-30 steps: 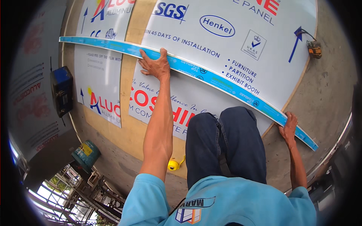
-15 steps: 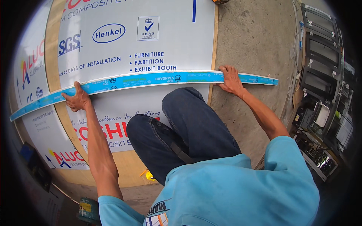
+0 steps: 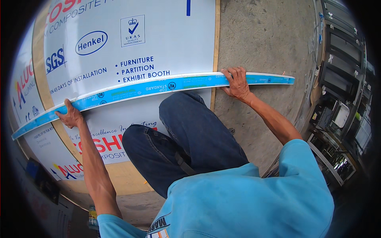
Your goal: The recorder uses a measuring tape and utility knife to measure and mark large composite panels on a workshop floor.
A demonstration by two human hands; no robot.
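Observation:
A long, narrow profile strip [image 3: 151, 87] with white edges and blue printed film crosses the view from far left to right. My left hand [image 3: 70, 114] grips it near its left part, thumb over the upper edge. My right hand [image 3: 237, 83] wraps round it right of the middle, fingers over the far edge. Beneath lies a large white composite panel [image 3: 174, 31] with printed lettering, on a plywood sheet [image 3: 119, 184]. The strip's right end reaches past the panel's right edge, over the concrete. My bent knees are just below the strip.
Grey concrete floor [image 3: 270, 35] runs along the panel's right side. Black frames [image 3: 337, 79] and other metal pieces lean at the far right, near a pale tray-like object [image 3: 341, 115]. A container [image 3: 93, 216] stands at the lower left, partly hidden by my sleeve.
The view has shifted, so the panel appears farther left. My left hand and the strip's left end sit slightly lower in the picture. Both hands keep their hold on the strip.

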